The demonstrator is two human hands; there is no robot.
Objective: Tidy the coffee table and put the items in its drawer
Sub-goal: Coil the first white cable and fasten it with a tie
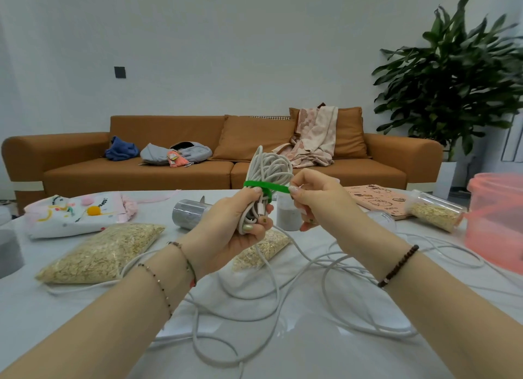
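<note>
Coiled bundle of white round charging cable (268,169) is held above the middle of the glossy white worktop (311,350). Left hand (240,223) is clenched round the bundle's lower half. Right hand (319,200) pinches the free end of the flat green strap tie (266,187) looped round its waist. Judgement: light, limp, springy, smooth-sheathed; coils likely splay unless gripped at the strap. Loose cable tail (283,293) trails toward the near edge.

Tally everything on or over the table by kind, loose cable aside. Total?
Oat bags: 2
Oat tube: 1
Grey-filled jars: 2
Printed pouch: 1
Pink board: 1
Pink bucket: 1
Cable bundle, left hand: 1
Green tie, right hand: 1
Total: 10
Uncounted: grey shape cut off at left edge, clear blur behind right hand.
</note>
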